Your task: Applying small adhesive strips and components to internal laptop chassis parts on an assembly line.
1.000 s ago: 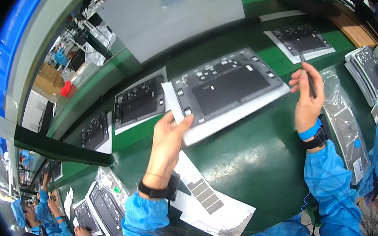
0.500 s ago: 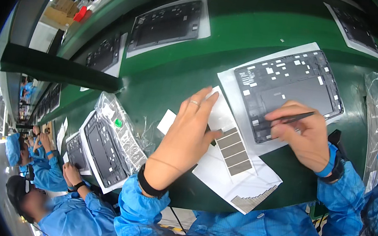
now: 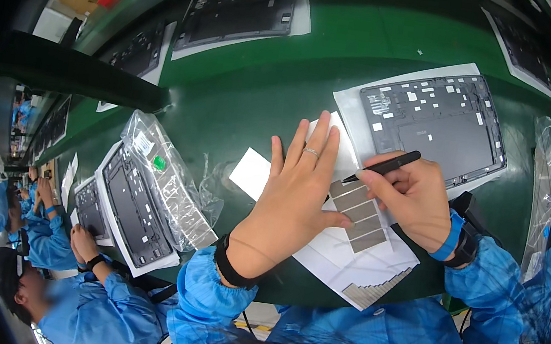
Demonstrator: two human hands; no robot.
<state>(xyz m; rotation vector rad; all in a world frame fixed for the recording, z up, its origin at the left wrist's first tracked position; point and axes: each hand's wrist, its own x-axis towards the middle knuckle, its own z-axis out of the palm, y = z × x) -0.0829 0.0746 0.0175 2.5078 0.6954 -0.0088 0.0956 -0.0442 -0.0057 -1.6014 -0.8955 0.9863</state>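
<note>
Right hand [image 3: 412, 204] (black tool [image 3: 395, 162] gripped) has moved to grey strips [image 3: 358, 212].

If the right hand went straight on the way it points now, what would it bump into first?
Probably the left hand, spread just beyond the tip of the black pen-like tool in the right hand. Height is unclear, though; the tip might brush the strip of grey patches first.

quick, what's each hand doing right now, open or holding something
Left hand: open, laid over the white strip with grey patches.
Right hand: closed, holding a black pen-like tool.
</note>
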